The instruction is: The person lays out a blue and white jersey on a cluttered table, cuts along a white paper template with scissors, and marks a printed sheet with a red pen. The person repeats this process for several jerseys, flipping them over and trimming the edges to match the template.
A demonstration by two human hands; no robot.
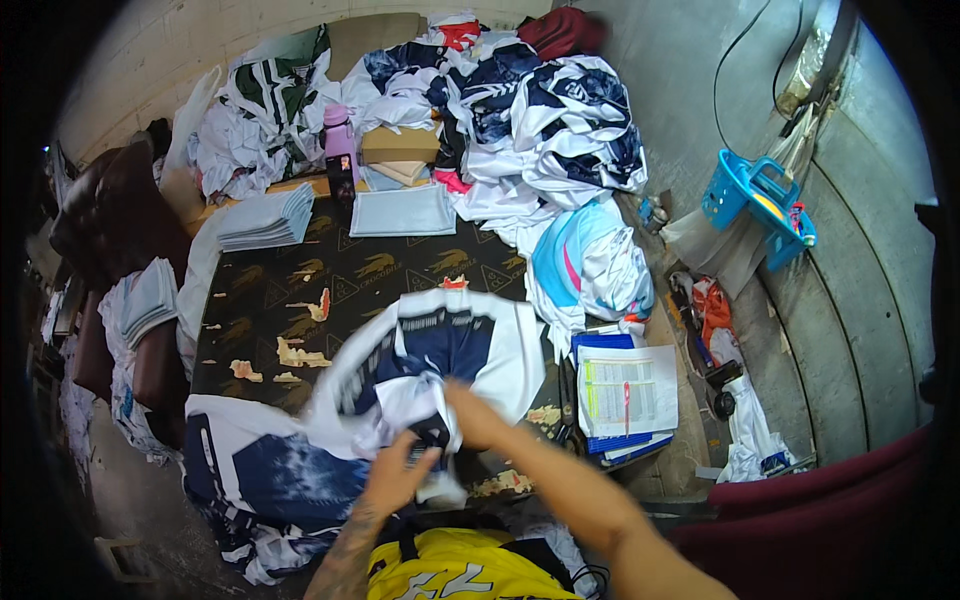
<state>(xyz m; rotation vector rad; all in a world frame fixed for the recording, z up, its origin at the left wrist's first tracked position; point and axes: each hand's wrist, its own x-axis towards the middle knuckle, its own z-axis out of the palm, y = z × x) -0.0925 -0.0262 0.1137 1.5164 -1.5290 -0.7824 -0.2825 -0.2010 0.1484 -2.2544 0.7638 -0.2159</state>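
A white and navy jersey (505, 355) is bunched up in front of me, its far part spread over the dark patterned tabletop (250, 310) and its left edge blurred. My left hand (398, 472) is closed on the jersey's near folds. Just beyond it and to the right, my right hand (472, 418) grips the same cloth, fingers partly hidden by the fabric. Another navy and white garment (290, 475) lies at the near left, hanging over the table's edge. Whether the two pieces are joined I cannot tell.
Folded pale cloths (270, 218), a pink bottle (340, 135) and a cardboard box (400, 147) stand along the far side. Behind them rises a heap of jerseys (550, 120). Papers (630, 390) lie at right; a blue basket (728, 190) hangs by the wall.
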